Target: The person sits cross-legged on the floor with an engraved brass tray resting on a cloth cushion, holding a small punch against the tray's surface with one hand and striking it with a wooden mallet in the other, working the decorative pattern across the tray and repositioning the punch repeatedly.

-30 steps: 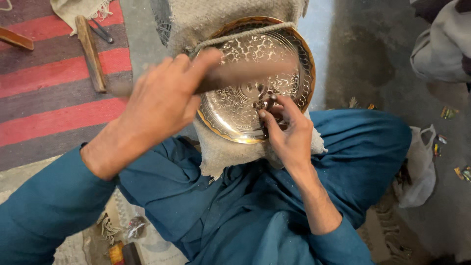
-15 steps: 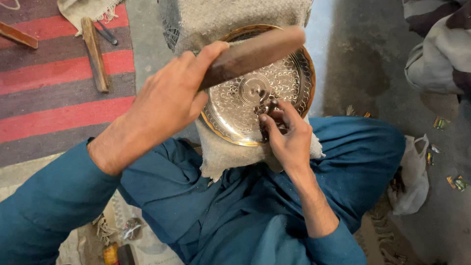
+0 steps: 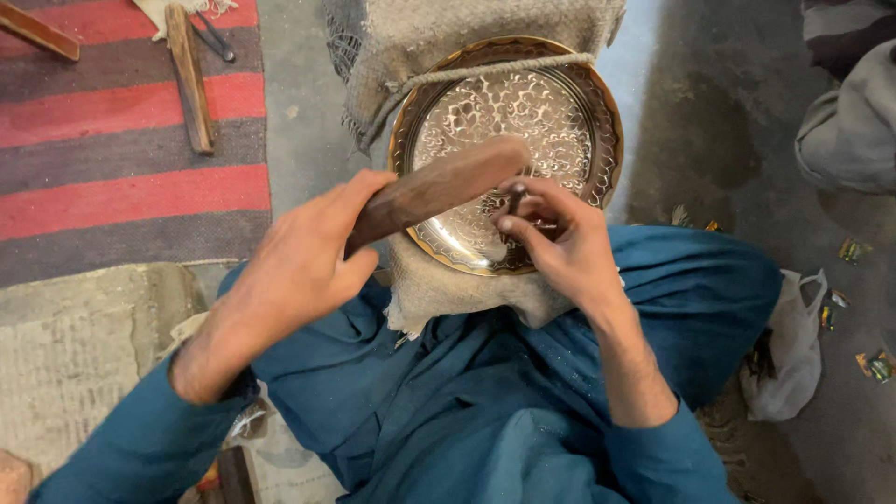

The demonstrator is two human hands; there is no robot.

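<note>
Left hand point(image 3: 299, 266) has fingers wrapped tight round a wooden mallet point(image 3: 439, 187), head poised just above the punch. Right hand point(image 3: 560, 247) pinches a thin metal punch point(image 3: 513, 199) between thumb and fingertips, tip apparently on the engraved brass plate point(image 3: 509, 112), though the fingers hide the contact. Plate leans on a burlap-covered block point(image 3: 448, 42) over the lap. Mid-chasing, by the look: the next blow needs the punch steady and square.

The brown wooden mallet block point(image 3: 439, 189) in the left hand point(image 3: 303, 266) now lies lower than half a second ago, its far end down upon the thin dark metal punch point(image 3: 512, 202) over the round engraved brass plate point(image 3: 560, 112). One second ago it was a raised blur.
</note>
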